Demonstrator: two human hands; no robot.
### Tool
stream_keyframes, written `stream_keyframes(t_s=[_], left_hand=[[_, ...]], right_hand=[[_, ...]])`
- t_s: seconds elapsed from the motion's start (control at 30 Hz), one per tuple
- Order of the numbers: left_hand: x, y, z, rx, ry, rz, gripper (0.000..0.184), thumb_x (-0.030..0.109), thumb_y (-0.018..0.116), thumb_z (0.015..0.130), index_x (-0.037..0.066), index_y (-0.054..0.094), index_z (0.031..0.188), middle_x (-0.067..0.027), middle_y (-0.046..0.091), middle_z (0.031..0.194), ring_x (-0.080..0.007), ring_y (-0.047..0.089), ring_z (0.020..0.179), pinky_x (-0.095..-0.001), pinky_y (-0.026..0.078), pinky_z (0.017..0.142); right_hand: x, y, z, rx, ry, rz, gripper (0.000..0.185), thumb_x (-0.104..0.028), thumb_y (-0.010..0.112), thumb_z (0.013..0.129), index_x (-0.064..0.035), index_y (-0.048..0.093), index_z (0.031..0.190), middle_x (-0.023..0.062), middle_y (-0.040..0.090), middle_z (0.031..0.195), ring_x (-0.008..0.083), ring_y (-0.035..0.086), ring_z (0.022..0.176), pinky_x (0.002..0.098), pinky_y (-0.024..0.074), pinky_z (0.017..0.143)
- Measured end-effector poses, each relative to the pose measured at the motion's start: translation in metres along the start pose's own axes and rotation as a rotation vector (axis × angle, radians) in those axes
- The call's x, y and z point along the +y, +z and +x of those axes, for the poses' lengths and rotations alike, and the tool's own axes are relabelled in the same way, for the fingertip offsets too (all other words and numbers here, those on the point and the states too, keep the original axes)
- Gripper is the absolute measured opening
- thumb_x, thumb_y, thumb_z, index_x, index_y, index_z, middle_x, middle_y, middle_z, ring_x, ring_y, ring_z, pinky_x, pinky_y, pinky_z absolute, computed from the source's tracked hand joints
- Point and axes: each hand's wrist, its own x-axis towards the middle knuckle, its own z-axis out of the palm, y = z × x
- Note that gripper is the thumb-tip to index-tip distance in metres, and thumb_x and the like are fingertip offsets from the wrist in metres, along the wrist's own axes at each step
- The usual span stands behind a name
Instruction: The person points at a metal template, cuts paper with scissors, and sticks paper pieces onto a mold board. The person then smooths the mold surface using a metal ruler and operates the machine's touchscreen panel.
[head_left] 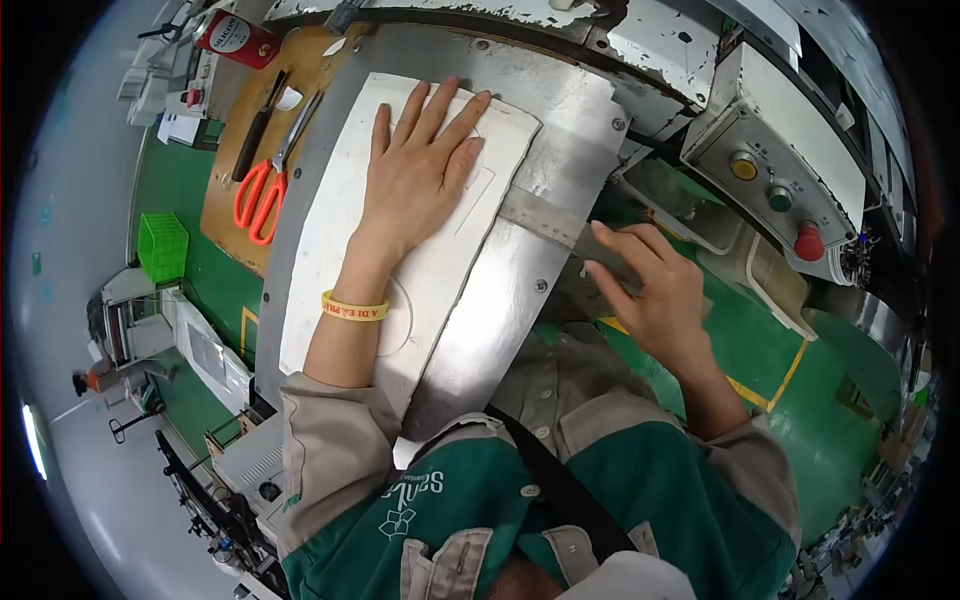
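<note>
My left hand lies flat with its fingers spread on a white sheet that has drawn outlines on it. The sheet rests on a grey metal plate. A steel ruler lies across the plate, one end at the sheet's right edge. Near the ruler's other end is my right hand, its thumb and forefinger apart and nothing visible between them. A yellow band is round my left wrist.
On a wooden board at the left lie orange-handled scissors, a black-handled tool and a red can. A control box with buttons stands at the right, above pale bins. A green basket is further left.
</note>
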Motion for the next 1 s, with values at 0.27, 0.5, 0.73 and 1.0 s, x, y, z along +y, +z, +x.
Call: stream_keyframes(t_s=[0.27, 0.5, 0.73, 1.0], left_hand=[[0.002, -0.002, 0.000, -0.009, -0.006, 0.006, 0.043, 0.041, 0.028, 0.100, 0.034, 0.039, 0.142, -0.0075, 0.033, 0.149, -0.0299, 0.026, 0.139, -0.0519, 0.013, 0.114], [0.001, -0.002, -0.001, -0.040, -0.001, 0.066, 0.044, 0.041, 0.028, 0.101, 0.033, 0.038, 0.143, -0.0057, 0.028, 0.152, -0.0270, 0.022, 0.142, -0.0487, 0.010, 0.115], [0.006, -0.080, 0.021, 0.173, 0.088, 0.044, 0.045, 0.043, 0.029, 0.101, 0.027, 0.040, 0.141, -0.0118, 0.031, 0.150, -0.0316, 0.023, 0.140, -0.0556, 0.011, 0.113], [0.010, -0.001, 0.001, -0.027, -0.031, 0.056, 0.047, 0.046, 0.031, 0.099, 0.028, 0.040, 0.142, -0.0060, 0.032, 0.150, -0.0317, 0.023, 0.141, -0.0537, 0.011, 0.113]], right_hand=[[-0.001, -0.002, 0.001, -0.018, -0.001, -0.036, 0.028, -0.018, 0.072, 0.078, -0.0119, 0.067, 0.105, 0.0022, 0.061, 0.090, 0.0204, 0.061, 0.060, 0.0322, 0.0462, 0.051], [-0.002, -0.004, 0.002, -0.024, -0.001, -0.056, 0.028, -0.019, 0.072, 0.078, -0.0126, 0.067, 0.105, 0.0022, 0.061, 0.090, 0.0202, 0.061, 0.060, 0.0315, 0.0461, 0.051], [-0.003, -0.004, 0.003, -0.022, -0.025, -0.073, 0.029, -0.018, 0.072, 0.078, -0.0121, 0.066, 0.105, 0.0018, 0.060, 0.088, 0.0199, 0.061, 0.060, 0.0319, 0.0457, 0.050], [0.000, -0.003, 0.000, 0.003, -0.031, -0.062, 0.030, -0.017, 0.073, 0.076, -0.0128, 0.067, 0.105, 0.0022, 0.062, 0.088, 0.0200, 0.061, 0.060, 0.0309, 0.0464, 0.051]])
